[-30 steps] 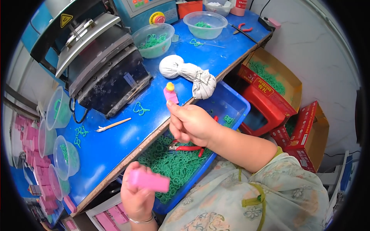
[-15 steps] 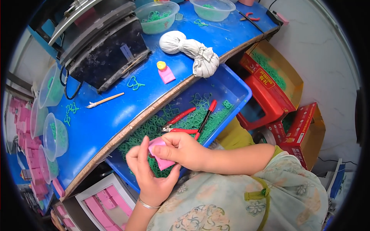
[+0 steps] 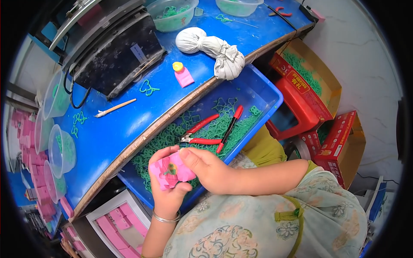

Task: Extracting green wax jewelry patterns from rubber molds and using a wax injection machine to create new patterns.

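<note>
Between my hands, above the blue bin, is a pink rubber mold (image 3: 183, 173), spread apart so its inside faces up. A small green and yellowish piece (image 3: 172, 168) shows in the hollow. My left hand (image 3: 165, 197) cups the mold from the left and below, fingers wrapped round its edge. From the right, my right hand (image 3: 210, 170) grips the other side, with the thumb pressed on top. Beneath lie many green wire-like shapes (image 3: 146, 161), red-handled pliers (image 3: 205, 141) and a red and black marker (image 3: 229, 129), inside the bin (image 3: 270, 92).
On the blue table (image 3: 124, 142) are a dark machine (image 3: 116, 56), a tied white cloth bundle (image 3: 211, 48), another pink block with a yellow top (image 3: 183, 77) and a brush (image 3: 115, 107). Clear tubs (image 3: 62, 148) line the left. Red cardboard boxes (image 3: 335, 144) stand right; pink blocks (image 3: 112, 232) fill a lower-left tray.
The pink mold has been turned and spread apart, so the green piece inside now shows. My left fingers have moved from its edge to wrap round it.
</note>
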Available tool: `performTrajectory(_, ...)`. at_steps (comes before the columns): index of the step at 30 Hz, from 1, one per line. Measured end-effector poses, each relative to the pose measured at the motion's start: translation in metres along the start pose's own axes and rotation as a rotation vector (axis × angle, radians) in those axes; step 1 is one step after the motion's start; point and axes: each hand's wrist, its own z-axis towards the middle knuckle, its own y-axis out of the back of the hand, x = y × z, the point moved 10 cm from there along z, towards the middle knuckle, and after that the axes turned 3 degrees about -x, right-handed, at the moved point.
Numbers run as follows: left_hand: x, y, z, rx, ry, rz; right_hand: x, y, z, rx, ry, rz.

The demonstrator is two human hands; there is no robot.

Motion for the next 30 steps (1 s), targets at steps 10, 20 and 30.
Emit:
performTrajectory(10,-0.029,0.032,0.021,-0.071,0.066,-0.934,-0.061,-0.017,-0.021,0.336,-0.374,-0.129)
performTrajectory(20,-0.05,0.029,-0.004,-0.153,-0.024,-0.607,0.086,-0.06,-0.018,0.421,0.844,-0.858)
performTrajectory(30,-0.029,0.039,-0.008,-0.412,0.142,-0.696,0.075,-0.079,-0.015,0.535,0.835,-0.715)
